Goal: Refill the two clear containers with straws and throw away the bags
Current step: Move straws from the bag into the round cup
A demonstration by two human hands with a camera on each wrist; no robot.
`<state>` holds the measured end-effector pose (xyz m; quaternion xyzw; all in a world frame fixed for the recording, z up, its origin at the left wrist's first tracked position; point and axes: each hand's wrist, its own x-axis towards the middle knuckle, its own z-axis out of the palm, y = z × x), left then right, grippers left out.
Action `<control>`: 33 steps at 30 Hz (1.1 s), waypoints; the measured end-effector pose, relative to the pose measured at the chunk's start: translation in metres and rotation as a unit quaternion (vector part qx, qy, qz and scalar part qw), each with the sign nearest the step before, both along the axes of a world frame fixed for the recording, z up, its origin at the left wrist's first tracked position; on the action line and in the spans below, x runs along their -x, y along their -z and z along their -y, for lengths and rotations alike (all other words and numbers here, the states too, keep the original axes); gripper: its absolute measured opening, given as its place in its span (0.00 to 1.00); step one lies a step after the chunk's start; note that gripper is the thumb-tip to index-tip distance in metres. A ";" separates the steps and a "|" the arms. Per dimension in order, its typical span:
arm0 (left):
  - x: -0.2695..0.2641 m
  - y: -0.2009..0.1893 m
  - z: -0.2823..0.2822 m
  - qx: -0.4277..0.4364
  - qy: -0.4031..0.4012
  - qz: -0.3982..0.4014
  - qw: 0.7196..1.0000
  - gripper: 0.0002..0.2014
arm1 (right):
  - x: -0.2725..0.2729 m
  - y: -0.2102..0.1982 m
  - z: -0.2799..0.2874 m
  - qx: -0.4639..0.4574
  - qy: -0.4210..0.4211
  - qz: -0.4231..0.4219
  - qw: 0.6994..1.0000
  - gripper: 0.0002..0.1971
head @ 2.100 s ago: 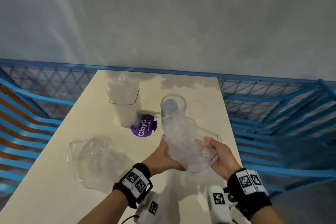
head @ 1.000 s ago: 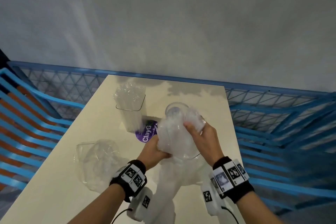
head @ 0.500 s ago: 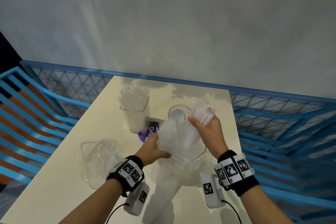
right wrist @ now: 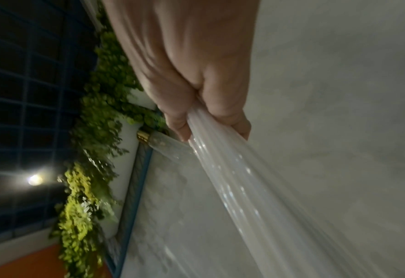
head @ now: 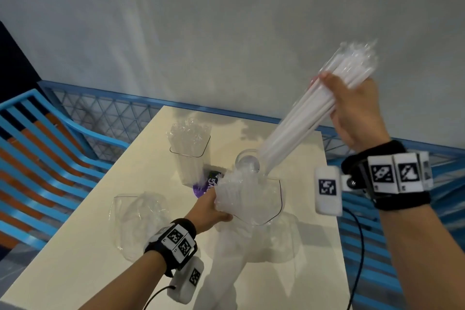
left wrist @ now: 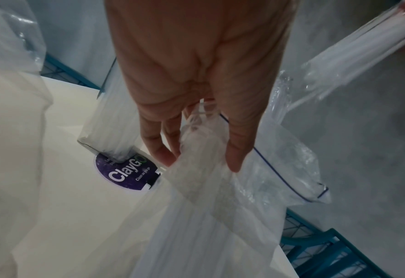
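My right hand (head: 352, 111) is raised high at the right and grips a bundle of white straws (head: 309, 111) (right wrist: 239, 176), tilted so its lower end points down toward the round clear container (head: 247, 162). My left hand (head: 210, 206) (left wrist: 196, 116) pinches the crumpled clear zip bag (head: 251, 199) (left wrist: 275, 165) just in front of that container. The square clear container (head: 190, 156) (left wrist: 113, 120) stands at the back left, full of straws. A second clear bag (head: 141, 214) lies flat on the table's left side.
A purple round sticker (head: 205, 185) (left wrist: 127, 173) lies on the cream table (head: 100, 246) between the containers. Blue mesh railing (head: 100, 113) runs behind the table; blue slatted chairs (head: 37, 148) stand at both sides. A grey wall rises beyond.
My right hand has pulled the straw bundle up and out of the bag, rising far to the upper right. My left hand stays low, holding the bag now emptied of that bundle.
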<state>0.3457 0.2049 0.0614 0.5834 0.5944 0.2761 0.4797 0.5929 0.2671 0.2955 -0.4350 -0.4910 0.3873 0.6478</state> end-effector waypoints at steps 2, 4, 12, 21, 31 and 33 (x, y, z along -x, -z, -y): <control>0.001 0.001 0.003 0.003 -0.005 0.002 1.000 0.31 | 0.002 -0.021 -0.007 -0.048 -0.010 -0.026 0.998 0.04; 0.003 0.002 0.006 0.007 -0.012 0.006 1.000 0.32 | 0.010 -0.026 -0.018 -0.074 -0.003 -0.017 0.997 0.03; 0.007 0.005 0.017 0.009 -0.030 0.011 0.999 0.36 | 0.065 0.099 -0.053 0.051 0.006 0.186 0.981 0.26; 0.005 0.003 0.022 0.006 -0.039 0.017 0.999 0.37 | 0.059 0.167 -0.072 0.261 -0.056 0.287 0.920 0.27; 0.004 0.000 0.019 -0.003 -0.033 0.001 0.999 0.30 | 0.010 0.063 -0.050 0.068 0.055 0.310 0.947 0.11; 0.004 0.000 0.018 -0.010 -0.032 0.001 0.999 0.28 | 0.003 0.045 -0.032 0.039 0.039 0.277 0.959 0.09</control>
